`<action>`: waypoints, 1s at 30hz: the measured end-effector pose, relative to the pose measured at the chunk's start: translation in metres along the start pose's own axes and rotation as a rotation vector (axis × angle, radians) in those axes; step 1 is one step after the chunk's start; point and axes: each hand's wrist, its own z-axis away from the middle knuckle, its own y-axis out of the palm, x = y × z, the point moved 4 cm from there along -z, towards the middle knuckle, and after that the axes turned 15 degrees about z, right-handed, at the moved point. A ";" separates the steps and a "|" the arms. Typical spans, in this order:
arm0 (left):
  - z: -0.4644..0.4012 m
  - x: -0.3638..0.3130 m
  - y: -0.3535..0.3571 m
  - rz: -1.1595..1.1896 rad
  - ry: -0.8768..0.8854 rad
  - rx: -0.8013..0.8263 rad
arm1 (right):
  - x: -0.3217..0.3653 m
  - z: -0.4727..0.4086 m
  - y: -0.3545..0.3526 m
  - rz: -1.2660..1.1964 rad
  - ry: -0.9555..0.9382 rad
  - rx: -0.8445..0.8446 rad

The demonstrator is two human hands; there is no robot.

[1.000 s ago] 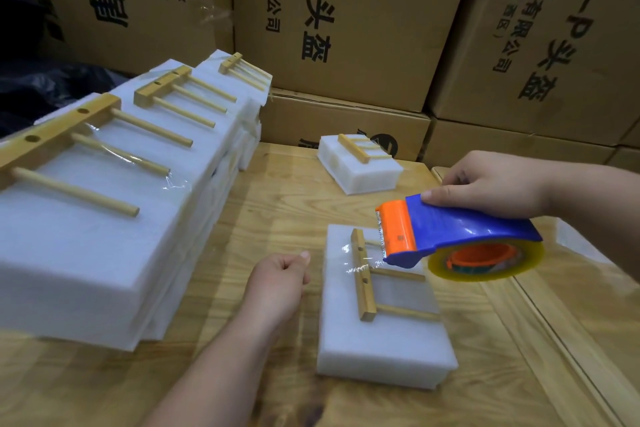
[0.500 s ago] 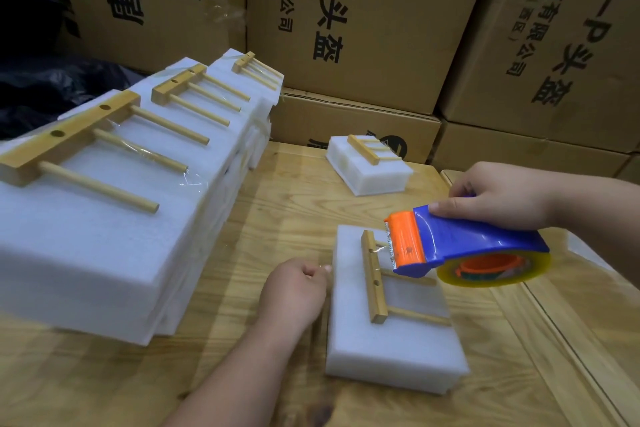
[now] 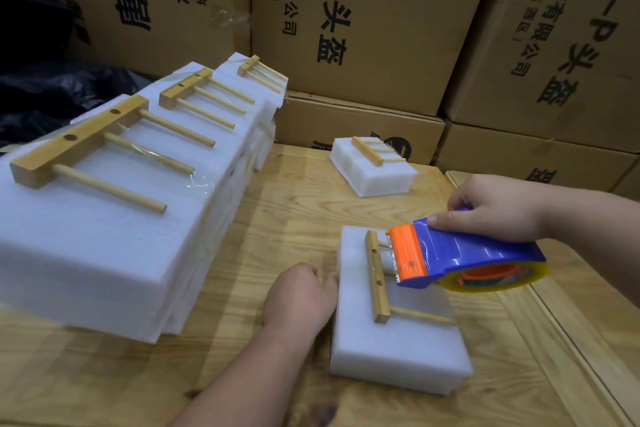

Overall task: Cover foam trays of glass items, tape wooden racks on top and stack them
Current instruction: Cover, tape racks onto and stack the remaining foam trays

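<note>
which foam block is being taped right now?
The near foam block, pressed by the left hand, under the tape dispenser in the right hand. The far small block and the left stack sit untouched.

The left hand lies low over the counter, its forearm reaching in from the near edge, fingers curled into a loose fist with the knuckles turned right. The right hand comes in from the right edge, palm down, fingers curled in a grip.
</note>
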 end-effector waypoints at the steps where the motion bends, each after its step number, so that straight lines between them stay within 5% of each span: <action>1: -0.002 0.000 0.000 -0.023 -0.006 0.002 | 0.000 0.000 0.001 -0.005 0.001 -0.001; 8: -0.007 0.003 0.004 -0.107 -0.036 0.078 | -0.004 0.001 0.001 -0.018 0.004 -0.023; 15: -0.012 -0.011 -0.015 0.188 -0.032 -0.018 | -0.008 0.002 0.004 -0.032 0.016 -0.042; 18: 0.002 -0.045 0.000 0.432 0.192 0.247 | -0.009 0.000 0.009 -0.045 0.007 -0.037; 22: 0.009 -0.075 0.029 0.150 0.312 0.531 | -0.011 -0.004 0.014 -0.050 -0.009 -0.049; 30: 0.008 -0.080 0.051 -0.155 0.415 0.559 | -0.017 -0.010 0.020 -0.091 -0.041 -0.058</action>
